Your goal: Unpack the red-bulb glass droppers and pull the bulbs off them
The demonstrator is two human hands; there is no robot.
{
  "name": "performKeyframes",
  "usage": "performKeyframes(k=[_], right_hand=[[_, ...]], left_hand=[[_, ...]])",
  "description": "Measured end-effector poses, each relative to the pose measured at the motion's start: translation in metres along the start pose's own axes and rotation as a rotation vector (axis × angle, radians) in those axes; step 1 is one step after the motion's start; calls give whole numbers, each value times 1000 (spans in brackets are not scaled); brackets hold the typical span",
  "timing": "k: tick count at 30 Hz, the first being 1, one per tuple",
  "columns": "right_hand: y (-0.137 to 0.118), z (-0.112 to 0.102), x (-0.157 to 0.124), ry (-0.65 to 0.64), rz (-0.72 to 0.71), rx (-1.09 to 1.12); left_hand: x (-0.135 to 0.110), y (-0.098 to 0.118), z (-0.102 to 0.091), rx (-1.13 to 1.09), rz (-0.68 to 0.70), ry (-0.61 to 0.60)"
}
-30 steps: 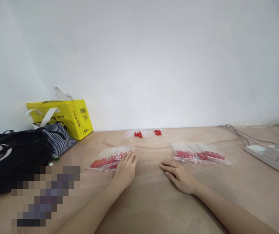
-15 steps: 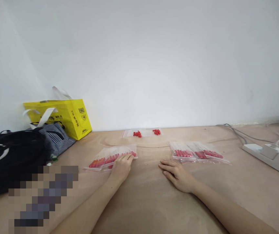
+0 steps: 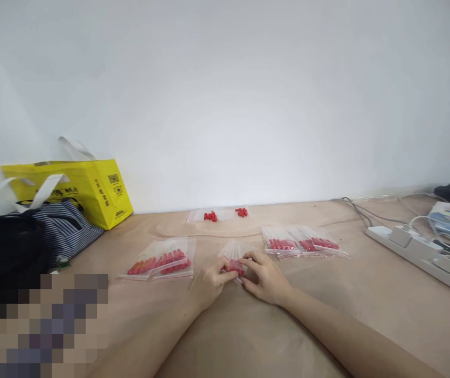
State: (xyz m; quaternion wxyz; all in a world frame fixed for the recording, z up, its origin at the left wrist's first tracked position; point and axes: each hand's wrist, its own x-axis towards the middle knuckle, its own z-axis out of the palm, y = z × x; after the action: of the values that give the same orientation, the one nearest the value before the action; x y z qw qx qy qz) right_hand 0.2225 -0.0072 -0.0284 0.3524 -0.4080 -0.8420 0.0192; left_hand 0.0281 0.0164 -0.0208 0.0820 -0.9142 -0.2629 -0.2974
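Note:
A clear zip bag [image 3: 237, 248] with red-ended pieces [image 3: 234, 266] in it lies on the table between my hands. My left hand [image 3: 213, 278] pinches its left side, the thumb reaching over the red ends. From the right, my right hand [image 3: 267, 277] has its fingers bent onto the same bag, and the fingertips touch the plastic. Two more zip bags of red-ended pieces, a left one [image 3: 141, 265] and its neighbour [image 3: 175, 260], overlap beside my left hand. Similar bags [image 3: 282, 244] lie beyond my right hand. What exactly the pieces are is too small to tell.
Near the wall, loose red pieces [image 3: 210, 216] lie on a clear bag [image 3: 225, 214]. A yellow bag [image 3: 106, 194], a striped bag [image 3: 67, 226] and a black bag [image 3: 8, 257] stand left. At right are a white power strip [image 3: 417, 257] and cables [image 3: 351, 207].
A zip bag now lies in the middle between my hands. My left hand has moved right, away from the left bags, and my right hand has closed in. The view has turned slightly right.

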Motion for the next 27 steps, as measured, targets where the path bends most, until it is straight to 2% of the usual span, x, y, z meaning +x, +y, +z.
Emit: performKeyframes(k=[7, 9, 12, 14, 18, 20, 23, 27], right_hand=[[-7, 9, 14, -22, -52, 6], [-4, 12, 15, -15, -33, -21], [0, 15, 14, 38, 22, -68], [3, 17, 13, 92, 48, -68], [4, 17, 12, 174, 81, -1], [4, 17, 12, 180, 77, 32], [4, 16, 12, 149, 41, 64], [5, 16, 11, 93, 20, 52]], left_hand=[[-1, -2, 2, -87, -113, 38], [-1, 2, -1, -108, -185, 61], [2, 6, -4, -139, -466, 145], [6, 9, -6, -269, -710, 123], [17, 10, -9, -836, -1189, -22], [22, 10, -10, -1103, -1331, 17], [26, 8, -12, -1339, -1378, 133], [26, 5, -13, -1386, -1371, 157]])
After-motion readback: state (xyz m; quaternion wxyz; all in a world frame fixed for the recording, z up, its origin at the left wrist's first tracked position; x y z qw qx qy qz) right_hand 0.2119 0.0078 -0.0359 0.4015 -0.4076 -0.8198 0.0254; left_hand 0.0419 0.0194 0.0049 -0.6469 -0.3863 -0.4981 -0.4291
